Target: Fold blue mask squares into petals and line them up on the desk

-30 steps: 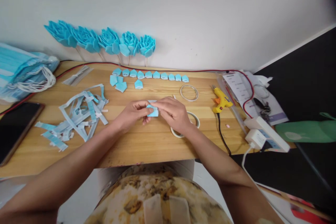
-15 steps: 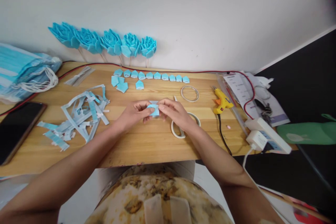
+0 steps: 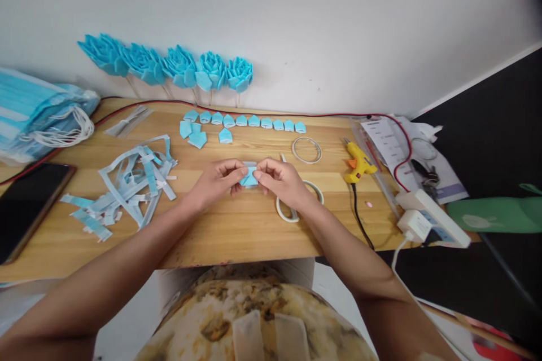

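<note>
Between my two hands is a small piece of blue mask fabric, partly folded, with a paler layer behind it. My left hand pinches its left side between thumb and fingers. On the right side, my right hand grips it the same way. Beyond my hands, folded blue petals stand in a row, and another petal sits just in front of them. Several flat cut pieces lie to the left. Scissors lie partly hidden under my right wrist.
Blue fabric flowers on sticks lean on the wall. Fabric scraps, a phone and a bag of masks occupy the left. A tape ring, yellow glue gun and power strip are on the right.
The top of the fabric piece has been folded at a slant, and my thumbs have shifted onto its upper corners. Other things stay where they were.
</note>
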`<state>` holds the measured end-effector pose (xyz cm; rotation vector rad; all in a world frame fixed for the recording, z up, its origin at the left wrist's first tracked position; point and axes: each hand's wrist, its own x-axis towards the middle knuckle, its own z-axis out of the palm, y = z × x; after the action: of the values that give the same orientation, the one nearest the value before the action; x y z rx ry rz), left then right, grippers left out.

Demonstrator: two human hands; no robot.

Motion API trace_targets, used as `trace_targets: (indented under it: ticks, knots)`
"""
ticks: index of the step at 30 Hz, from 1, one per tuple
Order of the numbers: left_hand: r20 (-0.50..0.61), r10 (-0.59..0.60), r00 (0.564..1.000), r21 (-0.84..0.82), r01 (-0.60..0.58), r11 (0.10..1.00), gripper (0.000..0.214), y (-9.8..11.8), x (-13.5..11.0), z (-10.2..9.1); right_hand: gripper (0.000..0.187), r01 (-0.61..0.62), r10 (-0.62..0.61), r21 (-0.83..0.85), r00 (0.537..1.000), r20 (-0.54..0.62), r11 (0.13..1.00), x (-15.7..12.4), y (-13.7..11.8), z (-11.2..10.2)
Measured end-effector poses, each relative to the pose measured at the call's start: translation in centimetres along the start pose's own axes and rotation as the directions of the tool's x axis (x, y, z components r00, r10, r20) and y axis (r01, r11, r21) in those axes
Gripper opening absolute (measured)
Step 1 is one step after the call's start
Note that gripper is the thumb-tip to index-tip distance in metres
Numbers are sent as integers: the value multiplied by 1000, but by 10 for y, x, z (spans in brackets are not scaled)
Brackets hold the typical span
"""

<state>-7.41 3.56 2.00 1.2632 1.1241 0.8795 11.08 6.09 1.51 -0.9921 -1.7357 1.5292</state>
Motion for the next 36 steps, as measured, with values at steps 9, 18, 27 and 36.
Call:
trace_targets:
  ticks: [9, 18, 27, 36]
  knots:
    - [-15, 33, 999, -36, -34, 999, 37, -1, 0, 0, 19, 0, -5, -52, 996, -89, 999, -1, -1, 0]
    - [50, -7, 999, 43, 5, 999, 24, 0, 0, 2, 18, 4, -14, -80, 992, -129, 997, 0, 0, 2]
    - [38, 11, 999, 31, -12, 999, 26, -3, 1, 2, 19, 2, -15, -96, 990, -139, 995, 0, -1, 1]
    - [38, 13, 999, 9, -13, 1000, 30, -3, 2, 2, 20, 0, -15, -106, 990, -142, 994, 0, -2, 2]
